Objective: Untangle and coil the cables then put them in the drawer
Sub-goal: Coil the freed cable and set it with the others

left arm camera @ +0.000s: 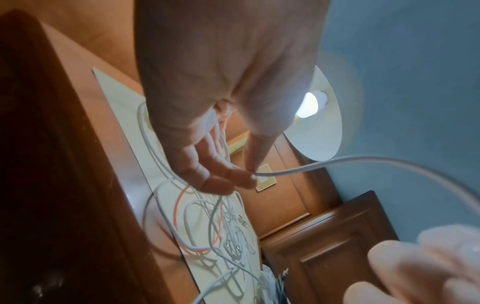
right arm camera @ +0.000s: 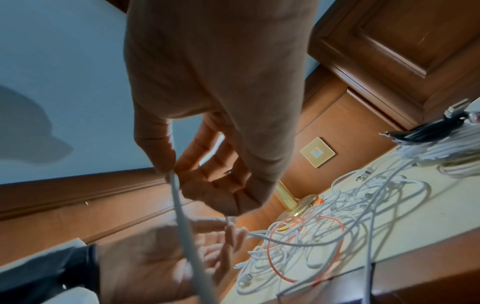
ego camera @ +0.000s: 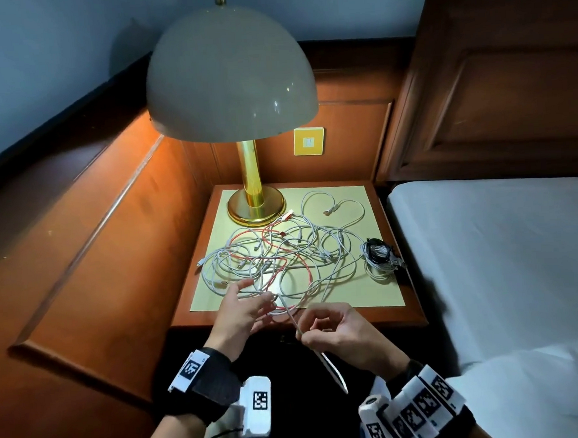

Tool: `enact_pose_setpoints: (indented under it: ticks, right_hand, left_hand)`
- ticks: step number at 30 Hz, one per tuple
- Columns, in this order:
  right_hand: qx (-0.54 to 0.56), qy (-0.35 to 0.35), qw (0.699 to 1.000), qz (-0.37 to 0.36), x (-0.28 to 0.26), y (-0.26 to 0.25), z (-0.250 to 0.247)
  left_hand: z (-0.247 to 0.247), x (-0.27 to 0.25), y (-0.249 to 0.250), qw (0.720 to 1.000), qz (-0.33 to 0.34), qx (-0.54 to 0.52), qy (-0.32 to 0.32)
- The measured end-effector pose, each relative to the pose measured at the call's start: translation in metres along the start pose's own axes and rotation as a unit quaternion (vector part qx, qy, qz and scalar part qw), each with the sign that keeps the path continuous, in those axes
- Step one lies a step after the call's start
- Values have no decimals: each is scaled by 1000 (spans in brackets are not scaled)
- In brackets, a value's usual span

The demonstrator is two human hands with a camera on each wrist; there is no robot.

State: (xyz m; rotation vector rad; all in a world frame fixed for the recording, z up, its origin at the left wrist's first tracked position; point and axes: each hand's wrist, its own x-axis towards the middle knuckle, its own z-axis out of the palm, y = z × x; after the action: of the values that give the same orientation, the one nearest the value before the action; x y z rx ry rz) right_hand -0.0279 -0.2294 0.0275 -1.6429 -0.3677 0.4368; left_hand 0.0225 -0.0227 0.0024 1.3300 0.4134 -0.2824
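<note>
A tangle of white and red cables (ego camera: 283, 253) (left arm camera: 207, 226) (right arm camera: 324, 232) sprawls over the nightstand's pale top (ego camera: 380, 298). A coiled black and white bundle (ego camera: 379, 255) (right arm camera: 436, 142) lies at its right edge. My right hand (ego camera: 310, 332) (right arm camera: 176, 174) hovers at the front edge. Its thumb and forefinger pinch one white cable (ego camera: 292, 320) (right arm camera: 183, 218) (left arm camera: 337, 162), whose free end hangs toward my lap. That cable runs on to my left hand (ego camera: 258, 293) (left arm camera: 244, 178) (right arm camera: 207, 230). The left fingers are stretched out with the cable across their tips.
A brass lamp (ego camera: 256, 204) with a dome shade stands at the nightstand's back left, close to the tangle. A white bed (ego camera: 503, 256) borders the right side, wood panelling the left and back. A yellow wall switch (ego camera: 309, 141) (right arm camera: 317, 152) sits behind. The nightstand front is in shadow.
</note>
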Motion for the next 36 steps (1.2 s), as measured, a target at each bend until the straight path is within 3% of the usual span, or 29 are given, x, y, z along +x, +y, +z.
enact_pose_setpoints:
  ticks: [3, 8, 11, 13, 16, 17, 21, 23, 27, 32, 36]
  right_hand:
    - [-17, -37, 998, 50, 0, 7, -2]
    - [21, 58, 996, 67, 21, 5, -10]
    - [138, 64, 986, 73, 39, 3, -10]
    - [173, 107, 975, 91, 50, 4, -10]
    - [13, 217, 973, 84, 62, 9, -11]
    - [-17, 212, 974, 77, 65, 10, -12]
    - [-70, 40, 988, 131, 73, 9, -10]
    - [-99, 1, 986, 131, 75, 14, -9]
    - [-252, -31, 962, 101, 80, 18, -10]
    - [-316, -17, 945, 87, 88, 21, 4]
    - [-285, 4, 955, 85, 86, 32, 14]
  left_hand:
    - [-6, -3, -4, 999, 47, 6, 22]
    - [-11, -11, -9, 998, 67, -3, 20]
    - [-13, -12, -10, 998, 57, -21, 21]
    - [-14, -13, -7, 998, 56, -27, 18]
    - [-16, -17, -4, 998, 64, -19, 14]
    - [-17, -18, -4, 998, 68, -13, 12]
    - [-20, -20, -14, 998, 67, 18, 3]
    - [-20, -20, -19, 997, 69, 38, 6]
    - [-21, -16, -25, 992, 93, 75, 29]
    - [-17, -13, -26, 995, 81, 57, 7]
    - [-18, -10, -26, 993, 87, 78, 5]
